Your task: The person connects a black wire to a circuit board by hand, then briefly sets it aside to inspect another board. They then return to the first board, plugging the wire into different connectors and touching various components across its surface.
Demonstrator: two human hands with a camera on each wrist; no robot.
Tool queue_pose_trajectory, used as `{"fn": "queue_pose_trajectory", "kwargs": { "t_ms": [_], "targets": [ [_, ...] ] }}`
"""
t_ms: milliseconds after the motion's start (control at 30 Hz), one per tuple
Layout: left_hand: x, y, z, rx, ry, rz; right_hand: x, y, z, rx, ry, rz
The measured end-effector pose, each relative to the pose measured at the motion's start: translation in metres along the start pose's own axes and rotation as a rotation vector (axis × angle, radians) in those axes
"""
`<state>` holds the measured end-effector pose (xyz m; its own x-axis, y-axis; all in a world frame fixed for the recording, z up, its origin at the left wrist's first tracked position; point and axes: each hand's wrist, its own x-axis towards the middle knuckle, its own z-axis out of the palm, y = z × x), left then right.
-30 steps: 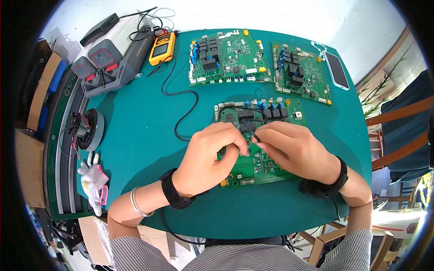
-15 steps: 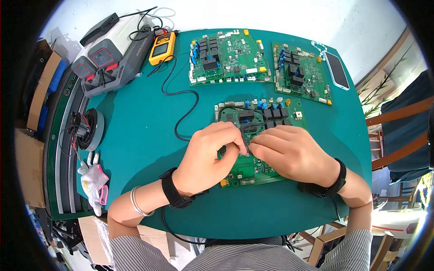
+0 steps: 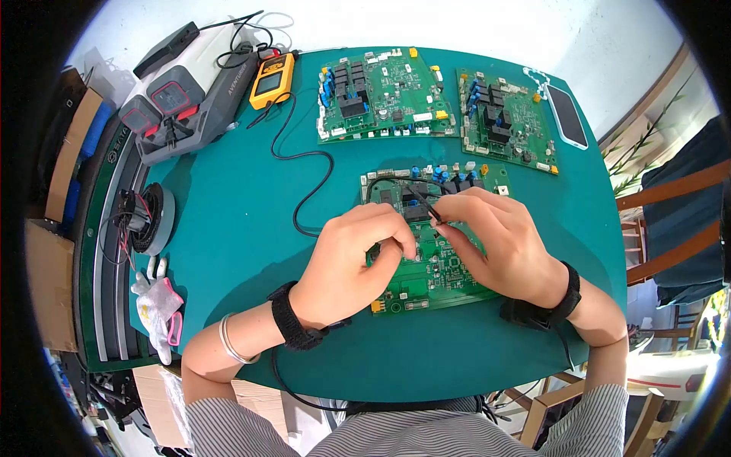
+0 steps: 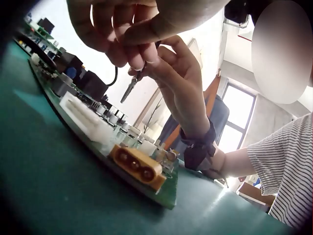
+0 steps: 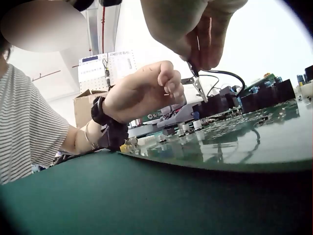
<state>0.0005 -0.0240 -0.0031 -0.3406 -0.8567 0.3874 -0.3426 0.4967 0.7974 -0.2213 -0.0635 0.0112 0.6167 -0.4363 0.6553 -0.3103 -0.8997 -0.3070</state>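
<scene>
In the head view a green circuit board [image 3: 396,293] lies below both hands. My right hand [image 3: 506,244] pinches a crocodile clip [image 5: 199,89] between thumb and fingers; its metal jaws point down above the board. A black lead [image 3: 378,180] runs from the clip and loops over the board's black relays. To the left, my left hand [image 3: 354,247] is held over the board with curled fingers, thumb and forefinger close together. Whether something small sits between its fingertips, I cannot tell. At the board's near corner is a yellow connector [image 4: 139,169].
A yellow handheld meter [image 3: 272,80] stands back left, its black cable [image 3: 312,156] trailing toward the left hand. More circuit boards [image 3: 407,95] [image 3: 506,126] lie at the back, beside a phone [image 3: 566,116]. A glove [image 3: 158,308] and a round wheel-like part [image 3: 156,219] are at left.
The right hand brought the clip left to the left fingertips, then drew it back right and up. The left hand stayed nearly still.
</scene>
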Motion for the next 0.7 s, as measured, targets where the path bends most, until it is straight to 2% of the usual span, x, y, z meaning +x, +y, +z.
{"fn": "queue_pose_trajectory", "kwargs": {
  "t_ms": [133, 333, 533, 600, 667, 700],
  "targets": [
    [0.001, 0.001, -0.001, 0.006, -0.001, 0.013, -0.001, -0.003, -0.002, -0.004, -0.037, 0.028],
    [0.001, -0.001, -0.001, -0.001, -0.010, 0.012, -0.003, -0.004, 0.002, 0.169, 0.000, 0.172],
    [0.001, -0.006, 0.000, 0.001, -0.001, 0.037, -0.007, -0.002, 0.002, 0.193, -0.131, 0.225],
    [0.002, -0.004, 0.001, -0.016, 0.010, 0.021, -0.009, -0.003, 0.003, 0.240, -0.220, 0.313],
    [0.002, -0.005, 0.001, -0.032, 0.021, 0.005, -0.012, 0.000, 0.007, 0.241, -0.228, 0.303],
    [0.002, -0.008, 0.001, -0.025, 0.000, 0.054, -0.013, 0.002, 0.008, 0.241, -0.237, 0.293]
  ]
}}
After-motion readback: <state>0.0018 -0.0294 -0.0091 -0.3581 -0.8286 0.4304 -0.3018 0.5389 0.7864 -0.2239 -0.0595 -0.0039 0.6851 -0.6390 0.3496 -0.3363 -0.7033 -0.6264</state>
